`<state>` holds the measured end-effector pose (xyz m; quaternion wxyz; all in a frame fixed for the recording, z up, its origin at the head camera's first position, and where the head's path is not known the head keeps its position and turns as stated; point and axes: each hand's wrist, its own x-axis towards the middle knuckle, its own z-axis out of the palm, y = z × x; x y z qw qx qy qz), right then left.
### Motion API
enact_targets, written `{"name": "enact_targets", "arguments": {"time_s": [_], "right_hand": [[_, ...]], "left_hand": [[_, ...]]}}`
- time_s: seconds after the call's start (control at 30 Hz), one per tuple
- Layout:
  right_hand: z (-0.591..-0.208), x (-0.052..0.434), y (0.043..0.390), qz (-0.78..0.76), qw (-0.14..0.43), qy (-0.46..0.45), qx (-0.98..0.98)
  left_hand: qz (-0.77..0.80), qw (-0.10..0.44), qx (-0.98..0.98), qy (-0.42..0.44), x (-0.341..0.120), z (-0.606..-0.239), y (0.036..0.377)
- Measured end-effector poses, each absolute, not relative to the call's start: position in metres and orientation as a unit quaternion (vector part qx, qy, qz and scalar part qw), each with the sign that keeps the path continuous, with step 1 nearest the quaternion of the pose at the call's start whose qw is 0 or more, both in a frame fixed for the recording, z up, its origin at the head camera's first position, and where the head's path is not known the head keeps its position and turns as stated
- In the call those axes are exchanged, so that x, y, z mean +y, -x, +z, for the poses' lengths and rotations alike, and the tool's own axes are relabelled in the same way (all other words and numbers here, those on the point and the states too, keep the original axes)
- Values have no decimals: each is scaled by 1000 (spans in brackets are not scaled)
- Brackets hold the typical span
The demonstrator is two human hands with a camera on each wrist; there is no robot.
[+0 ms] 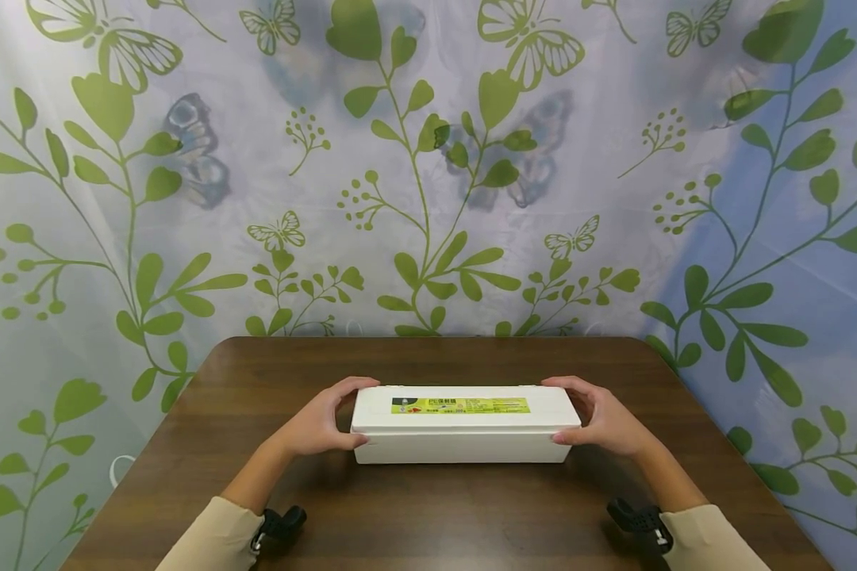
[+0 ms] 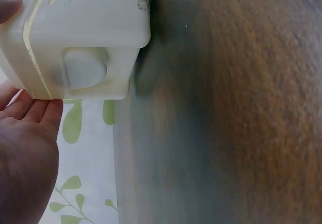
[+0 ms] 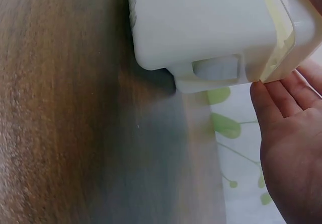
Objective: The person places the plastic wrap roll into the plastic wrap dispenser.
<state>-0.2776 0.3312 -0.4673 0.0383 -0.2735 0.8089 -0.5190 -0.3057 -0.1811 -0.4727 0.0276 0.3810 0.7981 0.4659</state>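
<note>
A long white cling film box with a closed lid lies crosswise in the middle of the head view, at the wooden table. A yellow-green label runs along its top. My left hand grips the left end, thumb at the front and fingers behind. At the opposite end my right hand holds it the same way. Both wrist views show a recess in the box's end, with the left hand's fingers and the right hand's fingers against the far side. Whether the base touches the table cannot be told.
The brown wooden table has rounded far corners. Behind it hangs a pale curtain printed with green leaves and butterflies. Dark straps sit on both wrists, at the beige sleeves.
</note>
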Motion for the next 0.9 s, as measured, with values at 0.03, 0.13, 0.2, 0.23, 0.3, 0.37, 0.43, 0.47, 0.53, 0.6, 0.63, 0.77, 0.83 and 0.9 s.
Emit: {"name": "enact_targets", "arguments": {"time_s": [0.03, 0.13, 0.2, 0.23, 0.3, 0.37, 0.43, 0.47, 0.53, 0.6, 0.63, 0.77, 0.83, 0.9], "right_hand": [[-468, 331, 278, -520, 39, 273, 809], [-469, 330, 279, -519, 40, 269, 810], [-469, 330, 280, -517, 41, 267, 812], [-470, 330, 281, -517, 42, 266, 813], [-470, 329, 282, -515, 43, 263, 815], [-471, 329, 283, -516, 45, 264, 814], [-472, 329, 284, -519, 47, 264, 812], [-472, 330, 285, -521, 48, 264, 811], [-472, 330, 285, -529, 53, 263, 805], [-472, 330, 285, -537, 58, 258, 801], [-472, 330, 285, -540, 60, 256, 799], [-472, 329, 285, -551, 69, 252, 792], [-471, 329, 285, -553, 72, 251, 791], [-471, 329, 285, -555, 75, 248, 790]], "left_hand": [[465, 27, 799, -381, -181, -473, 306], [465, 24, 799, -381, -182, -473, 306], [464, 23, 800, -379, -183, -472, 307], [464, 23, 801, -377, -184, -472, 307], [465, 25, 802, -374, -184, -472, 307], [465, 31, 804, -371, -184, -471, 307], [464, 36, 804, -371, -184, -471, 307], [464, 38, 803, -372, -185, -471, 307], [465, 42, 802, -372, -184, -471, 307], [466, 45, 801, -374, -184, -472, 308], [466, 45, 800, -374, -184, -472, 308], [469, 47, 797, -377, -184, -472, 309], [469, 46, 796, -379, -184, -472, 309], [468, 45, 797, -379, -184, -472, 309]]}}
